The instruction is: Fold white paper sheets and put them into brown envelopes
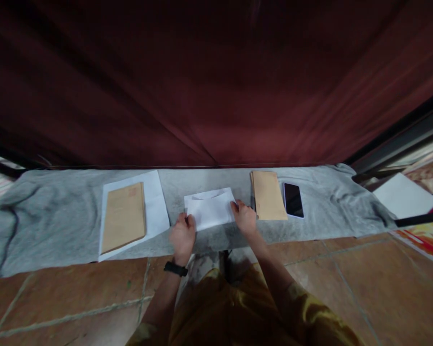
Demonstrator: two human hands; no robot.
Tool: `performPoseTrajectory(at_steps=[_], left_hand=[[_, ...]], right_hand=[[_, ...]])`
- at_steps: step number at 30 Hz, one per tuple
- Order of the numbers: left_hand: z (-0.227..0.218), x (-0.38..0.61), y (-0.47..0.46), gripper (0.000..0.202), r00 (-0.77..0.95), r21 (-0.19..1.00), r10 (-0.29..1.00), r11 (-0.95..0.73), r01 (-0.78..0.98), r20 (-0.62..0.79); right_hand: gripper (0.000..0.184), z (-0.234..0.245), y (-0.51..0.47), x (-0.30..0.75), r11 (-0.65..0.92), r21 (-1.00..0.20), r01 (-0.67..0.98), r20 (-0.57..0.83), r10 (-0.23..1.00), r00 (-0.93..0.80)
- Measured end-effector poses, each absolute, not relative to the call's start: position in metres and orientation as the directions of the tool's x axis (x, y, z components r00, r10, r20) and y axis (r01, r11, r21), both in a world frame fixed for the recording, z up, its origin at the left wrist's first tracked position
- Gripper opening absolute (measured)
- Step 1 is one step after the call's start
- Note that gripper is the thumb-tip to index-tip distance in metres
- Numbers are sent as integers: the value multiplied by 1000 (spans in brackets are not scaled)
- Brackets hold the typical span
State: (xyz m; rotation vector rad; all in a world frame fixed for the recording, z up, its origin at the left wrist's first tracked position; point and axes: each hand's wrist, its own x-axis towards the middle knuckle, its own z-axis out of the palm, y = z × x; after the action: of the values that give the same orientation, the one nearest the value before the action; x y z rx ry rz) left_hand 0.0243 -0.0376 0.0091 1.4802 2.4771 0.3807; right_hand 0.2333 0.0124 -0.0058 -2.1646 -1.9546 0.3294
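Losing fine detail to dim light and blur, I cannot make out the fingertips that go under the white, rectangular folded paper (211,211); only the thumbs and the backs of the hands show clearly. The reddish mark on the left stack of flat tan paper envelopes (124,216) is too small for me to read, and that stack covers much of the larger white paper sheet (157,204) beneath it. The dark maroon cloth curtain (216,96) blocks my view at 12 o'clock, and the shiny golden-brown fabric sleeves (313,315) are cut off by the bottom edge at 6.

The folded paper lies at the middle of the narrow desk draped in grey cloth (321,206), slightly skewed, its right end farther from the body. Its near layer looks smooth; the back layer shows past it, with a thin curved shadow between. Whether it is a folded sheet or an envelope, I cannot tell.

I see the left hand (183,234) pinching its 9 o'clock end and the right hand (244,216) pinching its 3 o'clock end. Further toward 3 lie a second tan envelope stack (270,196) and a black-screened phone with a pale rim (293,200).
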Motion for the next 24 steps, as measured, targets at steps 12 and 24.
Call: performPoseTrajectory(at_steps=[12, 24], left_hand=[[8, 25, -22, 36, -522, 222, 849, 527, 821, -84], [7, 27, -17, 36, -519, 167, 854, 518, 839, -37]], right_hand=[[36, -9, 30, 226, -149, -206, 967, -48, 989, 142], [36, -15, 34, 226, -143, -201, 969, -3, 989, 145]])
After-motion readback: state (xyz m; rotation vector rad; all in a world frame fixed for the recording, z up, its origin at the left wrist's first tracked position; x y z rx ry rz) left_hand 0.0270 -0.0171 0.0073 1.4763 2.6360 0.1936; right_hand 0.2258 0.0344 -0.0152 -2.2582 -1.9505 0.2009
